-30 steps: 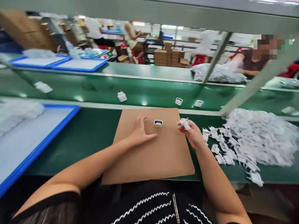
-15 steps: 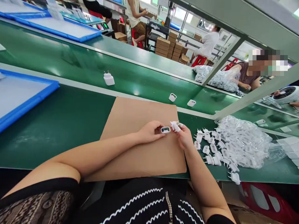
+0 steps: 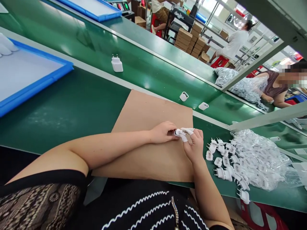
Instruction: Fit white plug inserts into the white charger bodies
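Note:
Over the brown cardboard sheet, my left hand is closed around a white charger housing, its end turned toward my right hand. My right hand, with white covers on the thumb and a finger, pinches a white plug cap against that end. The fingers partly hide both parts, so how far they fit together cannot be seen. Right of the cardboard lie several loose white plug caps with pins, beside a clear plastic bag full of more white parts.
On the green belt behind lie a white charger with pins and two white housings. A blue-rimmed tray is at left. A metal post slants across the right. A co-worker sits across the belt.
My right hand has brought the plug cap leftward to the housing's end, and the two now meet. The housing has turned toward the right hand. The view has shifted and tilted slightly.

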Motion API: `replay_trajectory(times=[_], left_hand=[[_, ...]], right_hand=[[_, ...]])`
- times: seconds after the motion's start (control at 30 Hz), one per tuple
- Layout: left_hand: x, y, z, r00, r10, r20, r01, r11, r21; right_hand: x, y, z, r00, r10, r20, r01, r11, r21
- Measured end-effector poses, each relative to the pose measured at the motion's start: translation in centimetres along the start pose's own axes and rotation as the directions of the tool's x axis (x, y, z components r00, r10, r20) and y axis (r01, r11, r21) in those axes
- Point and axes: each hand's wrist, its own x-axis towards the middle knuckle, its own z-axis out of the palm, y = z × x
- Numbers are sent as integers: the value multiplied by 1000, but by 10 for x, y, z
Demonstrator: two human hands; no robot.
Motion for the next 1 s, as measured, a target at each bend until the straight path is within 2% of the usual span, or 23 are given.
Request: replay_trajectory(times=[0.17,0.43,0.7,0.77,0.83,0.9,1.0], left_hand=[[0,-3,1,1000,17,0,-17,1000,-20],[-2,0,0,999,-41,5,41,998,-43],[2,3,-1,995,-100,12,101,993,-67],[2,1,0,995,-97,-21,96,993,-71],[1,0,3,991,-108,-74,104,992,-65],[-1,1,6,988,-131,-82,125,989,-80],[2,-1,0,982,-177,-65,169,980,-108]], right_hand=[[2,2,2,998,-34,61,40,995,-96],[8,-2,-3,992,-32,120,60,970,-237],[14,8,1,986,35,163,-11,989,-147],[12,6,7,989,83,122,-67,989,-128],[9,6,15,984,152,91,-148,987,-58],[4,8,18,974,209,86,-212,977,28],[-4,24,5,970,239,46,-242,968,68]])
